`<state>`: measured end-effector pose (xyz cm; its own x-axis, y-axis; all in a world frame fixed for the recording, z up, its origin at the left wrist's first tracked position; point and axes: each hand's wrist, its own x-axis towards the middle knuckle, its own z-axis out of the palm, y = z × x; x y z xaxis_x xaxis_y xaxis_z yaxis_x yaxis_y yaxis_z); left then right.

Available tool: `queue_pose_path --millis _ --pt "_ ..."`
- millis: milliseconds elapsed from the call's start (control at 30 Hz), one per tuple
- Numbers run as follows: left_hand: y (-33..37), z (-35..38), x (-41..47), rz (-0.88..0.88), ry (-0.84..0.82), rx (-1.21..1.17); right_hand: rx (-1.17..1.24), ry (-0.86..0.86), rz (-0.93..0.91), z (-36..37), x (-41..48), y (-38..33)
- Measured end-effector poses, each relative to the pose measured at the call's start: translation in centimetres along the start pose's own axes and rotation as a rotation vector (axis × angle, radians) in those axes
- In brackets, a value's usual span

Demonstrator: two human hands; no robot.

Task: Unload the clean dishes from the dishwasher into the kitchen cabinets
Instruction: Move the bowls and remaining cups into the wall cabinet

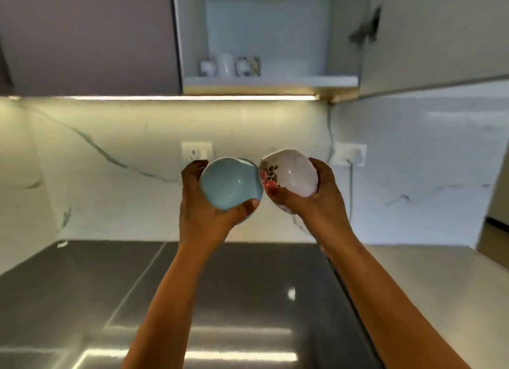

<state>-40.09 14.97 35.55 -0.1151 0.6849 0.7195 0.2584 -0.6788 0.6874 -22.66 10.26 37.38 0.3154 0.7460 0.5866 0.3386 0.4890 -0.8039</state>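
Note:
My left hand (205, 217) grips a light blue bowl (230, 184), its inside facing me, thumb on the near rim. A white bowl with a red flower pattern (292, 177) is held in my right hand (316, 200), fingers curled round its outside. Both bowls are raised in front of the marble backsplash and their rims nearly touch. Above them an upper cabinet (270, 80) stands open, with three small white cups (228, 65) at the left of its lower shelf. The dishwasher is out of view.
The open cabinet door (429, 38) hangs at the upper right. A closed cabinet (88, 38) is at the upper left. Below lies a shiny steel counter (220, 299). Wall sockets (197, 151) sit on the backsplash, with a plug and cable (351, 159) at the right.

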Motion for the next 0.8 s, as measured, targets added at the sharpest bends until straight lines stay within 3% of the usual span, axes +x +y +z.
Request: queue_pose_path --millis 200,400,600,700,800 --pt "1.7 -0.1 11.6 0.222 0.073 -0.013 0.068 0.113 -0.208 3.7 9.4 -3.7" --pt "3.3 4.3 20.2 0.337 0.06 -0.022 -0.043 0.185 -0.303 0.6 20.3 -5.9" --pt "4.2 9.6 25.9 0.353 0.051 -0.03 -0.206 0.129 -0.217 -1.5 29.4 -6.4" --pt "4.9 12.5 28.8 0.327 0.08 -0.001 -0.401 0.046 -0.105 -1.4 33.1 -6.3" --pt "5.4 15.6 31.8 0.273 0.005 0.115 -0.492 -0.024 0.054 -1.9 36.3 -5.9"
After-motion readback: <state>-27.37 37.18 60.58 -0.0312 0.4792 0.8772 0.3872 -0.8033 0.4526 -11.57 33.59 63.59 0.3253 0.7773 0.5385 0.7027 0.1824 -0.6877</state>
